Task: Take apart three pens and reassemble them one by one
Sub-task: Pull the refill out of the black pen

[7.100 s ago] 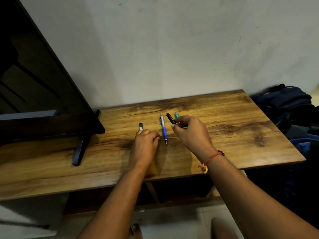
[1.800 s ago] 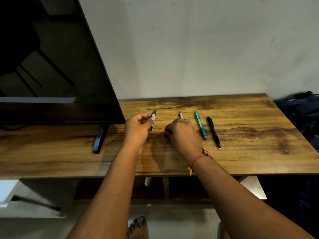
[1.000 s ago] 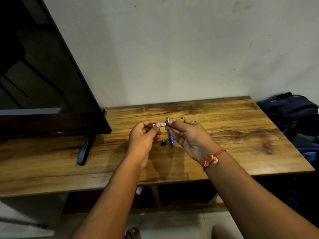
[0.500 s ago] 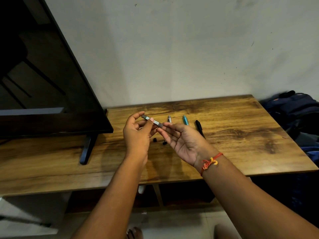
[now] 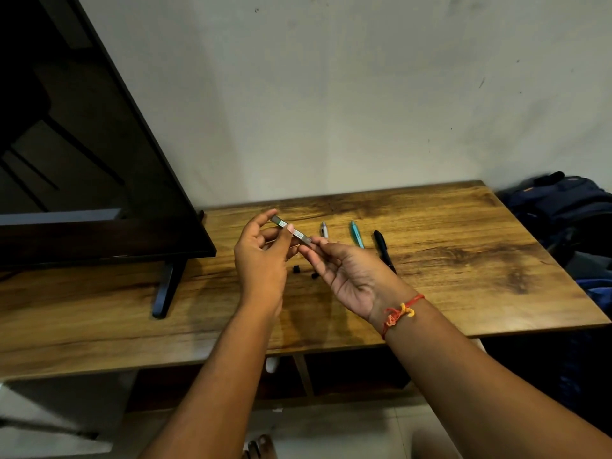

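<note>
The task looks barely begun; three pens lie side by side on the table (image 5: 463, 260) at about 1 o'clock from the hands: a silver-and-white pen (image 5: 324, 229), mostly hidden behind the right fingers, a teal pen (image 5: 356, 234) beside it, and a black pen (image 5: 383, 250) furthest right; all three look whole as far as can be seen, so the taking apart and rebuilding seems almost entirely ahead. Two small black pieces (image 5: 296, 269) sit on the wood between the wrists, at 6 o'clock from the held item; whether they belong to a pen I cannot tell.

The left hand (image 5: 261, 260) has its grip closed, thumb and forefinger pinching a small grey stick (image 5: 291, 230) that slants from 10 o'clock down to 4 o'clock; too small to identify, possibly a lead case or a pen part. The right hand (image 5: 347, 273) lies palm up, fingers loosely curled, its fingertips (image 5: 314, 241) touching the stick's lower end; this grip is light at most, and I cannot tell whether it truly pinches.

Against the frame half a second back, little differs; the stick keeps its slant and both hands sit slightly higher and closer in view; against the frame a second back, the stick has tilted from level, and the right palm has turned upward, uncovering the teal and black pens.
</note>
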